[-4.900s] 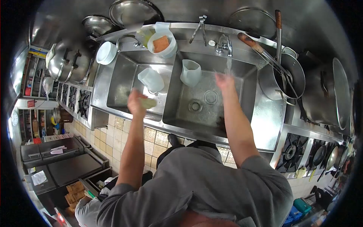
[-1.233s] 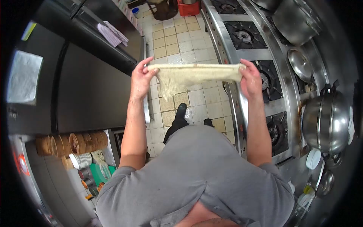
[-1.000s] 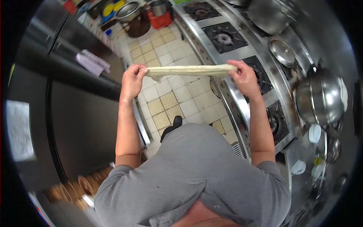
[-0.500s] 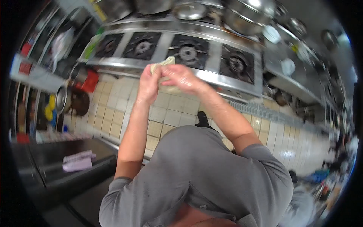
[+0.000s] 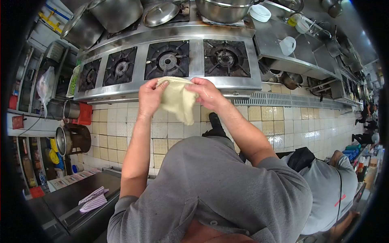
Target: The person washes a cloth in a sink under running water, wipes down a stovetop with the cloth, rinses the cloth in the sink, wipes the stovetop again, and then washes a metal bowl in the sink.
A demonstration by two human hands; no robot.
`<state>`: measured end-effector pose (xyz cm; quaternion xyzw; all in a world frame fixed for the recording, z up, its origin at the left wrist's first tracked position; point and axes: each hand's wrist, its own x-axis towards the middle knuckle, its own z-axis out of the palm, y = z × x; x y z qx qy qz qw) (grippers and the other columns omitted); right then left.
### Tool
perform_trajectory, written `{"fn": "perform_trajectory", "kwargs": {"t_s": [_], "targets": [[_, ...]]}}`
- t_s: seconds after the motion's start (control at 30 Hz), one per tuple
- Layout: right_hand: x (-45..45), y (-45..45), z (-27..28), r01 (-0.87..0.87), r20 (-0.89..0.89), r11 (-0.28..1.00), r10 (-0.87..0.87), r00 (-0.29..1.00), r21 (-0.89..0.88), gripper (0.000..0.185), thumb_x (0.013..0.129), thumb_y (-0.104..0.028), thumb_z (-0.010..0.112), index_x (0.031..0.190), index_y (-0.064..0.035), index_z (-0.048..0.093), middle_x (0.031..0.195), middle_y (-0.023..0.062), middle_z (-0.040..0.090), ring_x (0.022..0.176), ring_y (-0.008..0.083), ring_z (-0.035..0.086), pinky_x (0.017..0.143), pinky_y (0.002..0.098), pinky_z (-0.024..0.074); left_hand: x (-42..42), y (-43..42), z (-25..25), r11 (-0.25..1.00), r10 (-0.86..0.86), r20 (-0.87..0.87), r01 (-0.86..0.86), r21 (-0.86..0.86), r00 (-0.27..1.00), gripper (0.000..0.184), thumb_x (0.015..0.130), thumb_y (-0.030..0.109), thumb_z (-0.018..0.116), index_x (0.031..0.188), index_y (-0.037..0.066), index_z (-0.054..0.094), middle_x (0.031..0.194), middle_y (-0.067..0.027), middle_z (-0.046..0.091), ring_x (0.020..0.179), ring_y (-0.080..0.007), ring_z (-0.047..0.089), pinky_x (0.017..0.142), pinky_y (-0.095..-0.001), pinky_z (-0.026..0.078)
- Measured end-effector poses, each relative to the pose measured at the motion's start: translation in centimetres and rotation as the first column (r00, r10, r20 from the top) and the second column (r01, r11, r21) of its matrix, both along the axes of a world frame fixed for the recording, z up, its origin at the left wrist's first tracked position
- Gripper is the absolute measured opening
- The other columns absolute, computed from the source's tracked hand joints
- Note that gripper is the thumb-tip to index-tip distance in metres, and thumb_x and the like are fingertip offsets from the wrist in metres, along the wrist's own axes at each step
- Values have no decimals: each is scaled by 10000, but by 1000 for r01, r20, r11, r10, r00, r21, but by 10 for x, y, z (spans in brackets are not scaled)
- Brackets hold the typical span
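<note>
A pale cream cloth [image 5: 176, 99] hangs partly spread between my two hands, in front of the stove's near edge. My left hand [image 5: 150, 98] pinches its upper left edge between thumb and fingers. On the other side, my right hand [image 5: 206, 94] grips the cloth's right edge, with some fabric bunched near the fingers. The lower part droops in a loose fold above the tiled floor. Both hands and forearms look wet.
A steel stove [image 5: 194, 85] with several burners runs across ahead. Large pots [image 5: 115, 16] and a lid [image 5: 161, 13] stand behind it. A striped cloth [image 5: 94, 199] lies on the dark counter at left. Another person [image 5: 326, 194] is close by at right.
My hands were together around the bunched cloth; now they have moved apart and the cloth hangs spread between them. The view has turned, bringing the other person more into sight.
</note>
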<state>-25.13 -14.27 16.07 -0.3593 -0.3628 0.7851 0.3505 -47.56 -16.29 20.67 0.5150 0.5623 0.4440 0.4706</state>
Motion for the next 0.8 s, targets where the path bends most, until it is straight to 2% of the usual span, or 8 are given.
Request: {"fn": "perform_trajectory", "kwargs": {"t_s": [0.13, 0.23, 0.27, 0.37, 0.53, 0.63, 0.73, 0.8], "targets": [[23, 33, 8, 48, -376, 997, -66, 924, -58, 342, 1036, -213, 547, 1276, 29, 577, 1128, 119, 685, 1040, 226, 675, 889, 367, 560, 81, 17, -43, 989, 63, 148, -81, 121, 987, 298, 972, 124, 673, 1246, 6, 660, 1028, -20, 715, 856, -66, 639, 740, -240, 532], [86, 63, -10, -47, 270, 914, -70, 960, 403, 356, 1019, -173, 569, 1326, 8, 557, 1191, 121, 662, 1088, 227, 656, 929, 379, 541, 114, 47, -74, 1000, 14, 184, -14, -4, 983, 345, 976, 124, 661, 1299, 16, 611, 1077, -21, 691, 900, -63, 633, 762, -240, 539], [103, 66, -14, -161, 569, 708, -388, 725, 688, 426, 984, -91, 602, 1393, -22, 505, 1218, 104, 640, 1087, 170, 640, 927, 349, 532, 123, 59, -86, 993, -32, 175, 51, -103, 984, 367, 977, 125, 655, 1322, 17, 589, 1104, -24, 682, 925, -67, 634, 778, -243, 543], [165, 76, -54, 34, 74, 907, -72, 995, 419, 513, 958, -81, 661, 1420, -11, 449, 1203, 90, 640, 1078, 150, 625, 912, 300, 516, 177, 90, -99, 903, -159, 454, 315, -293, 877, 367, 984, 126, 641, 1328, 21, 571, 1138, -33, 668, 995, -89, 639, 820, -259, 554], [262, 77, -115, 299, 227, 867, -409, 884, 399, 452, 975, -9, 593, 1402, -20, 442, 1205, 103, 615, 1110, 151, 597, 951, 294, 500, 243, 130, -93, 813, -508, 69, 505, -290, 858, 454, 1007, 115, 599, 1444, 72, 481, 1331, -132, 598, 1066, -177, 652, 883, -322, 555], [322, 95, -161, 457, 296, 817, -560, 774, 352, 523, 959, -57, 626, 1437, -30, 417, 1242, 156, 608, 1151, 244, 604, 1000, 330, 480, 234, 145, -96, 852, -377, 150, 405, -330, 914, 466, 1007, 119, 601, 1453, 81, 474, 1338, -144, 598, 1073, -190, 650, 892, -331, 553], [348, 132, -179, 27, 814, 830, -552, 183, 557, 614, 928, -157, 666, 1472, -47, 404, 1330, 227, 554, 1243, 360, 550, 1065, 459, 423, 206, 144, -117, 860, -239, 128, 271, -433, 963, 502, 987, 124, 628, 1464, 108, 471, 1329, -145, 606, 1042, -182, 647, 873, -320, 551], [347, 126, -183, -116, 789, 781, -612, 52, 614, 664, 910, -228, 666, 1488, -42, 396, 1417, 256, 481, 1332, 409, 457, 1094, 543, 358, 177, 140, -129, 893, -204, -29, 174, -416, 978, 514, 979, 128, 639, 1467, 121, 476, 1317, -142, 612, 1015, -174, 646, 853, -313, 548]]}}
